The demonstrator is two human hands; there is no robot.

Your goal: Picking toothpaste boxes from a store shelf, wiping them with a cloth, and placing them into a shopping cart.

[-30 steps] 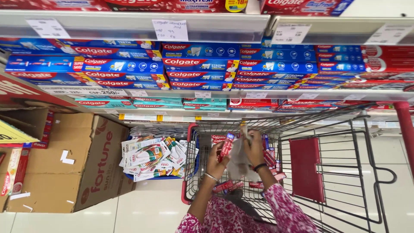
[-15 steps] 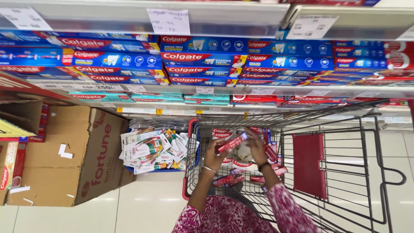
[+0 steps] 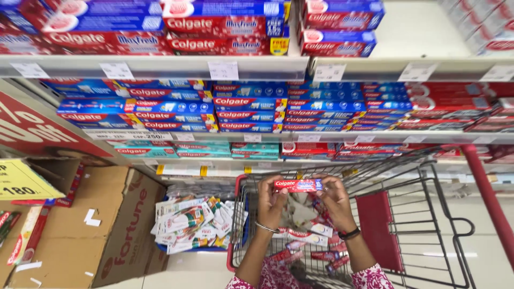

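While both hands are raised over the cart (image 3: 428, 214), they grasp one small red box (image 3: 299, 185) between them, level, long side horizontal. Left hand (image 3: 270, 202): fingers closed on the box's left end, thumb side toward the camera; a thin bangle (image 3: 266, 227) on the wrist. Right hand (image 3: 335, 199): fingers closed on the box's right end; a dark band (image 3: 349, 234) on the wrist. Patterned pink sleeves (image 3: 369, 278) show at the bottom edge.

The box sits above the cart's basket, near its front rim, clear of the wire. Below the hands, inside the basket: more small red boxes (image 3: 310, 251) lying loose in a heap, some with white faces. Red flap seat (image 3: 377, 235) stands to the right of the hands in the cart.

Left of the cart, on the floor: a blue crate (image 3: 235, 243) holding a jumbled pile of white and multicoloured packs (image 3: 190, 222), just beside the cart's red corner. Further left: an open brown carton (image 3: 123, 230), with a yellow price card (image 3: 24, 182) above it.

Beyond the cart: shelves (image 3: 160, 67) stacked with long red and blue boxes (image 3: 249, 107), flat, several layers deep; white price tags (image 3: 223, 70) along the shelf edges. A red post (image 3: 487, 198) runs down the right side.
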